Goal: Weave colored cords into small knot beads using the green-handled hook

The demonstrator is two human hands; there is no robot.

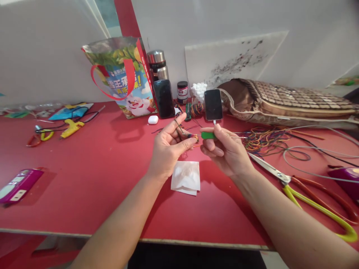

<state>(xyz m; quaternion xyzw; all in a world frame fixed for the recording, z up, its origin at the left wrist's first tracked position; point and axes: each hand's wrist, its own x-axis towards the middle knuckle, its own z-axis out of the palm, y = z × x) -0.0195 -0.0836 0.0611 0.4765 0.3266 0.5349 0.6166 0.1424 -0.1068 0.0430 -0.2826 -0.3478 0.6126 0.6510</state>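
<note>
My left hand [171, 147] pinches a small multicoloured piece of yarn work [193, 137] between thumb and fingers. A dark strand of yarn [179, 126] runs over its raised index finger. In my right hand [227, 149] is a crochet hook [208, 135] with a flat green grip, its thin metal shaft pointing left at the yarn work. Whether the hook's tip is inside a stitch is too small to tell. Below the hands lies a folded white tissue [185, 177]. Loose multicoloured yarn [260, 140] is heaped right of my right hand.
Large scissors [286, 179] with red and yellow handles lie beside my right forearm. Behind my hands stand a dark phone [163, 99], a second phone [213, 105] on a cable, a jar [182, 92] and a printed bag [123, 80]. A yellow glue gun [72, 128] lies left.
</note>
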